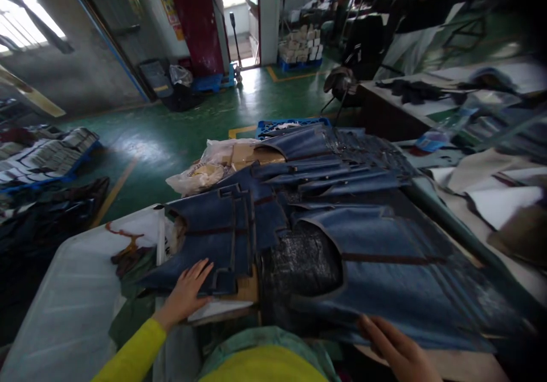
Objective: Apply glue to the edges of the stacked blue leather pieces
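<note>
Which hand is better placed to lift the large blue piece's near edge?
Probably the right hand: its fingers are at the near edge of the large blue piece; the left hand rests on the leftmost blue pieces.

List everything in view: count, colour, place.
Fabric panels: many, blue, in front
Bin: one, white, left
Cloth: some, green, in bin
Plastic bag: at least one, whitish, behind left panels
Bundle stacks: at least two, whitish, far left and back
Door: one, dark red, back
Bottle: one, clear, right
Other person: at least one, dark-clothed, upper right
Left sleeve: one, yellow, lower left
Left hand: one, bare, on left panels
Right hand: one, bare, at right panels
</note>
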Motion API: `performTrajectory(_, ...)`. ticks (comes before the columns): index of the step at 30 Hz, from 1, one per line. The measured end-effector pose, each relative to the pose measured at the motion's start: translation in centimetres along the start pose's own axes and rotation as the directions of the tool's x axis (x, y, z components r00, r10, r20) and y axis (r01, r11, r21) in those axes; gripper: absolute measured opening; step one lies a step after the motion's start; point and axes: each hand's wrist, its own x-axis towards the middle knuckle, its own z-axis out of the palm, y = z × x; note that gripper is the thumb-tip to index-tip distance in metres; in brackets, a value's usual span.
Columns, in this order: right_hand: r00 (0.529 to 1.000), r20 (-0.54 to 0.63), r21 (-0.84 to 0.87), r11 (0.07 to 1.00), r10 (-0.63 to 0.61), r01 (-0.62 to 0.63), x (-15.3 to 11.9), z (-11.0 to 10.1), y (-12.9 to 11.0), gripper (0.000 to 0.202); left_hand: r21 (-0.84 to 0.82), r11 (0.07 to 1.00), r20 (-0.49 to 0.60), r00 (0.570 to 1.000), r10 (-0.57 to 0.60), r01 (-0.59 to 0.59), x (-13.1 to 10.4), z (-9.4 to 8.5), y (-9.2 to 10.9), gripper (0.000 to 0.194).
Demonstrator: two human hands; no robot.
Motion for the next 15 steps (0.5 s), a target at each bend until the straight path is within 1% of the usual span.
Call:
performTrajectory(2, 0.999, 0.04, -0.081, 0.996, -0.036, 0.039, -0.3, 0.8, -0.9, 0.044, 0.001, 0.999, -0.051, 0.998, -0.039, 0.039, -1.5, 0.9, -1.3, 0.068)
performTrajectory(4, 0.995, 0.061, -0.156, 0.984, -0.074, 0.082, -0.6, 1.4, -1.9, 0.042, -0.057, 0.998, -0.054, 0.998, -0.035, 0.032, -1.8, 0.7, -2.2, 0.057)
performTrajectory(6, 0.991, 0.068, -0.192, 0.973, -0.118, 0.129, -0.9, 1.9, -3.1, 0.04, -0.118, 0.993, -0.04, 0.999, -0.024, 0.019, -1.3, -0.2, -3.0, 0.049)
performTrajectory(7, 0.987, 0.071, -0.196, 0.968, -0.144, 0.155, -1.0, 2.1, -3.6, 0.039, -0.137, 0.99, -0.046, 0.999, -0.029, 0.022, -0.9, -0.9, -3.5, 0.045)
performTrajectory(8, 0.983, 0.073, -0.195, 0.964, -0.168, 0.179, -1.2, 2.4, -4.2, 0.038, -0.15, 0.988, -0.078, 0.996, -0.051, 0.039, -0.5, -1.8, -3.9, 0.043)
performTrajectory(10, 0.975, 0.077, -0.194, 0.956, -0.207, 0.218, -1.6, 3.1, -5.3, 0.036, -0.171, 0.98, -0.202, 0.97, -0.136, 0.102, 0.4, -4.4, -4.9, 0.038)
performTrajectory(11, 0.972, 0.078, -0.195, 0.953, -0.222, 0.233, -1.8, 3.4, -5.9, 0.035, -0.183, 0.974, -0.273, 0.945, -0.18, 0.133, 0.8, -6.2, -5.3, 0.037)
performTrajectory(12, 0.969, 0.079, -0.195, 0.949, -0.235, 0.246, -2.0, 3.8, -6.3, 0.034, -0.189, 0.969, -0.354, 0.909, -0.218, 0.159, 1.2, -8.4, -5.5, 0.036)
performTrajectory(13, 0.965, 0.084, -0.195, 0.946, -0.248, 0.26, -2.2, 4.2, -6.8, 0.034, -0.184, 0.969, -0.408, 0.884, -0.228, 0.165, 1.4, -11.0, -5.4, 0.038)
performTrajectory(14, 0.96, 0.094, -0.193, 0.942, -0.262, 0.276, -2.4, 4.6, -7.2, 0.034, -0.171, 0.974, -0.467, 0.858, -0.214, 0.149, 1.4, -13.9, -5.1, 0.038)
performTrajectory(15, 0.954, 0.108, -0.185, 0.937, -0.279, 0.295, -2.5, 5.0, -7.6, 0.033, -0.122, 0.986, -0.565, 0.809, -0.163, 0.114, 1.3, -16.9, -4.5, 0.036)
